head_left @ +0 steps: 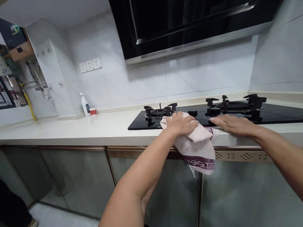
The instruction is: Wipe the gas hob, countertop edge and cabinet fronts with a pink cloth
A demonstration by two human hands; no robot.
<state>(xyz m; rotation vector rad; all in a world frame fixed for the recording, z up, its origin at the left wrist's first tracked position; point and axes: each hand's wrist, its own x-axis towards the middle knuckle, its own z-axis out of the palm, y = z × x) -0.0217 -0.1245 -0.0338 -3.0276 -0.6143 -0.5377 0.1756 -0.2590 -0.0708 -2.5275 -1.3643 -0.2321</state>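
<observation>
My left hand (pixel 181 124) is bent over a pale pink towel (pixel 197 148) and presses it on the front edge of the black gas cooktop (pixel 138 122). The towel's lower end, with a purple lettered band, hangs over the counter front. My right hand (pixel 231 124) lies flat with fingers stretched out at the cooktop's front edge, right of the towel, holding nothing. Behind my left hand is the left burner (pixel 159 111); the right burner (pixel 236 105) stands behind my right hand.
A white bottle (pixel 84 105) and a small red-and-white cup (pixel 92 111) stand at the back of the white counter (pixel 59 130). A black range hood (pixel 191 13) overhangs the cooktop. At far left a person's leg (pixel 4 198) is visible beside the cabinets.
</observation>
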